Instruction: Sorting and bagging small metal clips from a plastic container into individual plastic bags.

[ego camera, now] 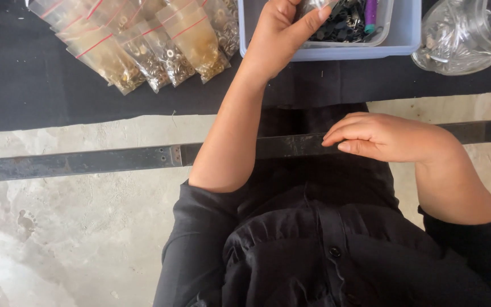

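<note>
While you reach: left hand (277, 37) fingers pinch a small clear packet (313, 5) over the tray (325, 52).
Handling: light, slippery film; grip its edge.
Right hand (387, 136): fingers flat, empty, on the bar (115, 160).

A pale blue plastic box (404, 40) sat at the far edge of the black tabletop. Inside it lay a clear tray (383, 29) full of small black metal bits (342, 25) and a purple pen (370, 12). A small clear bag (313, 5) was pinched above the tray, mostly hidden.
</note>
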